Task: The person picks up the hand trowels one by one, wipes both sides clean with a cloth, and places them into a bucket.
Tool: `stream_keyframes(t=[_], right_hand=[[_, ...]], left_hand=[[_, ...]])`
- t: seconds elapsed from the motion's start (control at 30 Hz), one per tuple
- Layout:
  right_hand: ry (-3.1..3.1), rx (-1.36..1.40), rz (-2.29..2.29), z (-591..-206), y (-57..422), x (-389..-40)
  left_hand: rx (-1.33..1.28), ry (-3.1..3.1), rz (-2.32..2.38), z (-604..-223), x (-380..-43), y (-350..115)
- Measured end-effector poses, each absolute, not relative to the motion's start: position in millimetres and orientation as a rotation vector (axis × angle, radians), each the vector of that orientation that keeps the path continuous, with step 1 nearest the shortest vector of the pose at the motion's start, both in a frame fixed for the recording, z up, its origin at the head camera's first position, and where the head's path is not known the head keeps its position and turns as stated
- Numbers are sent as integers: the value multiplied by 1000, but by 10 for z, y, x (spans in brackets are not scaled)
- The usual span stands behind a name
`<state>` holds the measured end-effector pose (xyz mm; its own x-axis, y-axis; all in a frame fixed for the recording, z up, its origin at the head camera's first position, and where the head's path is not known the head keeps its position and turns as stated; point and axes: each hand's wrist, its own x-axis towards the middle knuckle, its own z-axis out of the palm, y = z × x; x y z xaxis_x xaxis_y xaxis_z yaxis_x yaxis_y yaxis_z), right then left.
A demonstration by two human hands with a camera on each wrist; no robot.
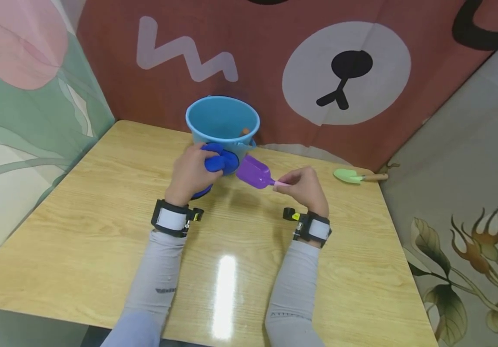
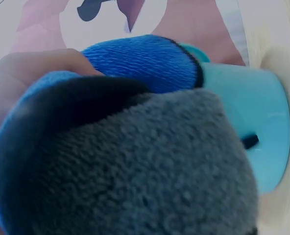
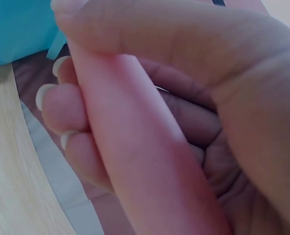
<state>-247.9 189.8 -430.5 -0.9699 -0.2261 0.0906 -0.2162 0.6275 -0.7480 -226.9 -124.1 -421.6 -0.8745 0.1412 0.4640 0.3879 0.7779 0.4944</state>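
Note:
My left hand (image 1: 191, 172) grips a folded cloth (image 1: 222, 162), blue on one side. Its fuzzy grey side (image 2: 150, 166) fills much of the left wrist view. Between the thumb and fingers of my right hand (image 1: 306, 189) is the pink handle (image 3: 130, 127) of a toy shovel. The shovel's purple scoop (image 1: 254, 172) points left, towards the cloth, and casts a shadow on the table. Just behind both stands a light blue bucket (image 1: 216, 114), upright. Something orange-brown (image 1: 244, 131) shows inside the bucket, mostly hidden by its wall.
A small green trowel (image 1: 349, 176) with a wooden handle lies at the table's back right corner. Printed cloth hangings (image 1: 257, 62) rise behind the wooden table (image 1: 101, 226) and at both sides. The bucket stands near the back edge.

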Motion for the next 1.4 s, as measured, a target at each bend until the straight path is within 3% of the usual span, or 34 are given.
stream_keyframes(t=[0.73, 1.4], right_hand=[[2852, -519, -1194, -4197, 1628, -2474], [2853, -547, -1141, -4240, 1513, -2520]], left_hand=[[-724, -2472, -596, -4220, -2234, -728], [-652, -2630, -412, -4347, -2157, -354]])
